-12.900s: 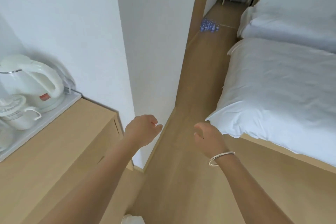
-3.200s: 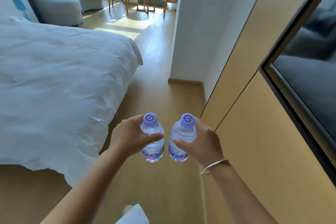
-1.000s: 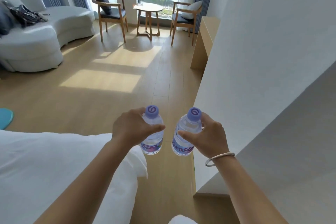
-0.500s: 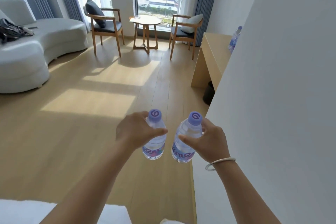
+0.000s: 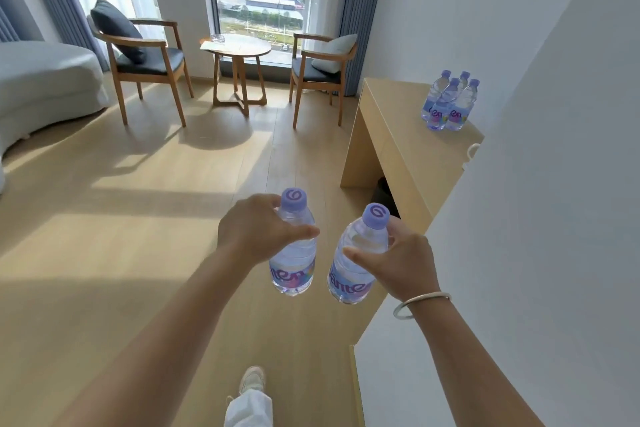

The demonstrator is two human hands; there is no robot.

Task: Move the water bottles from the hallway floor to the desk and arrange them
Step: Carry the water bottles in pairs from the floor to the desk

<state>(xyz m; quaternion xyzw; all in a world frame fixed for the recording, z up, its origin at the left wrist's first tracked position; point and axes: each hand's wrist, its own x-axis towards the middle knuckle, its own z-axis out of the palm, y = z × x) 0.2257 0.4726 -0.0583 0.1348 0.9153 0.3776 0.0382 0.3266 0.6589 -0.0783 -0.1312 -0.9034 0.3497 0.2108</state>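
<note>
The left hand (image 5: 258, 230) is wrapped around the shoulder of one water bottle (image 5: 293, 255), and the right hand (image 5: 403, 262) is wrapped around a second bottle (image 5: 356, 260); both bottles hang above the wooden floor (image 5: 138, 218). Ahead and to the right of the right hand, four more bottles (image 5: 448, 102) stand clustered on the desk (image 5: 398, 121) against the wall.

The two carried bottles (image 5: 293, 246) (image 5: 356, 256) were clear, glossy plastic with matt lilac caps (printed labels too). The desk (image 5: 391, 121) and floor (image 5: 104, 236) looked like smooth pale wood; the bracelet (image 5: 420, 302) shone like metal.
</note>
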